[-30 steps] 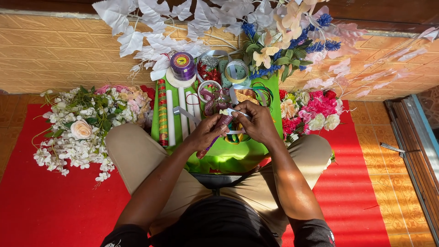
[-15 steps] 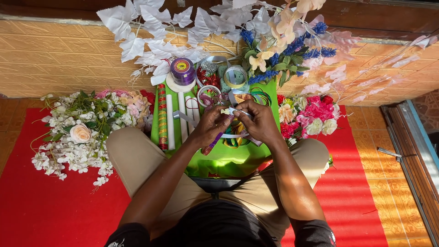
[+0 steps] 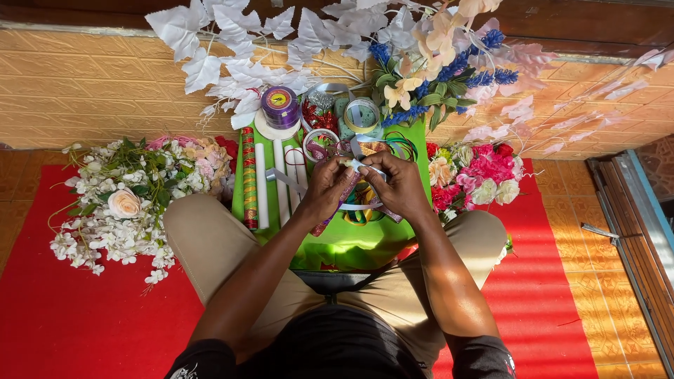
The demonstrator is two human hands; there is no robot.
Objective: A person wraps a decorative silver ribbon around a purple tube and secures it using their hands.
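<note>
Both hands, the left hand [image 3: 326, 188] and right hand [image 3: 395, 184], pinch a pale ribbon [image 3: 366, 167] over the green tray [image 3: 337, 242]; its loose tail, toward 6 o'clock, could snag the spools [image 3: 361, 116] at 12 o'clock.

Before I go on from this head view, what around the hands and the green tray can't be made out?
- What the left hand and right hand pinch: a pale ribbon, its ends hidden by the fingers.
- Middle of the green tray: covered by both hands.
- White leaf branches: cut off by the top edge.
- Ribbon rolls behind the hands: crowded, too small to count.
</note>
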